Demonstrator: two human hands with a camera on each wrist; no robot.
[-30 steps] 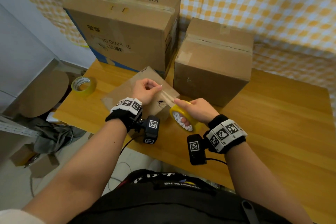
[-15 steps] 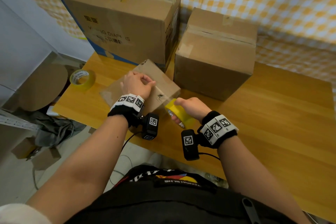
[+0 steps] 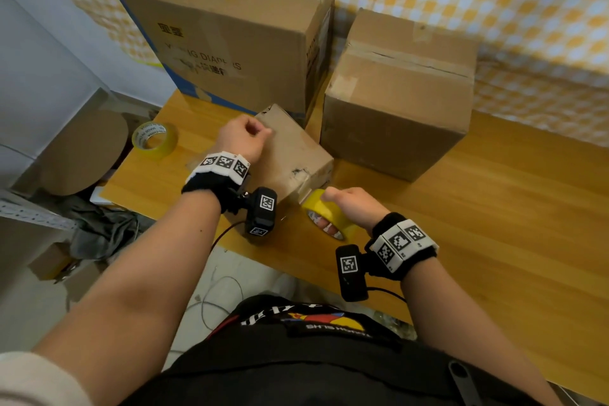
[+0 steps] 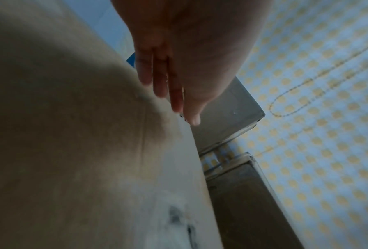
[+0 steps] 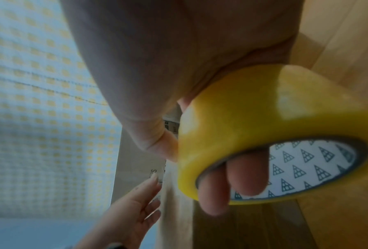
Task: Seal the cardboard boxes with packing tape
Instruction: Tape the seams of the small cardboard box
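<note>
A small brown cardboard box point(image 3: 296, 158) lies on the wooden table point(image 3: 494, 224) in front of two larger boxes. My left hand point(image 3: 246, 138) rests on its top; in the left wrist view its fingers point(image 4: 164, 75) lie straight and flat on the cardboard point(image 4: 72, 151). Just below the box's near corner, my right hand point(image 3: 352, 208) grips a yellow tape roll point(image 3: 326, 217). In the right wrist view the fingers go through the core of the tape roll point(image 5: 253, 118) and the thumb presses its outside. A clear strip of tape point(image 3: 306, 181) runs from the roll onto the box corner.
A large printed box point(image 3: 230, 36) and a medium taped box point(image 3: 398, 95) stand against the checked cloth at the back. A second tape roll point(image 3: 155, 140) lies near the table's left edge. Cardboard scraps and clutter lie on the floor at the left.
My left hand, which pinched the tape end above the small box, has come down flat on the box top. My right hand has drawn the roll down past the box's near corner.
</note>
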